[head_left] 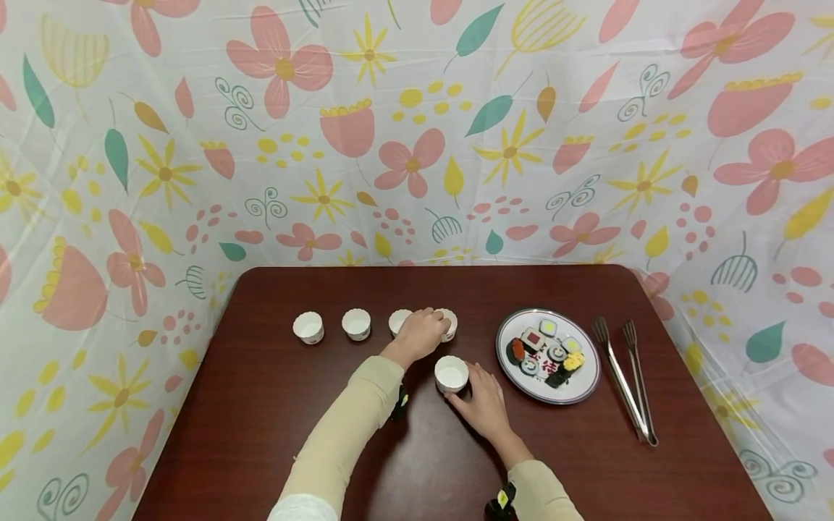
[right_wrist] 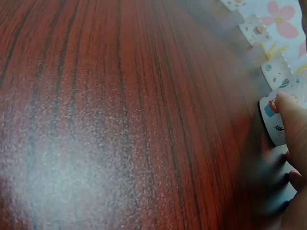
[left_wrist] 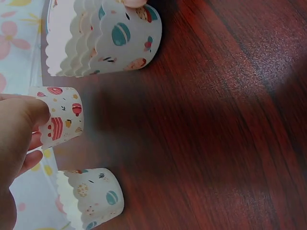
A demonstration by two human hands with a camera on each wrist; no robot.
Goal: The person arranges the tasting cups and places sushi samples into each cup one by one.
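My left hand (head_left: 420, 334) pinches a small white paper baking cup (head_left: 448, 325) at the right end of a row; its red printed side (left_wrist: 63, 117) shows in the left wrist view. Nearer to me, my right hand (head_left: 482, 401) holds a nested stack of baking cups (head_left: 452, 374), with several scalloped rims (left_wrist: 88, 40) showing. In the right wrist view the right thumb (right_wrist: 288, 108) lies against the stack's side. Left of the pinched cup stand three single baking cups: one (head_left: 399, 322) partly behind the left hand, one (head_left: 356, 325) further left, one (head_left: 308, 328) at the far left.
To the right, a round plate (head_left: 515, 381) bears several sushi pieces (head_left: 549, 352). Metal tongs (head_left: 627, 391) lie spread beside it, near the right edge of the dark wooden table (head_left: 260, 434). A floral cloth (head_left: 417, 130) hangs behind the table.
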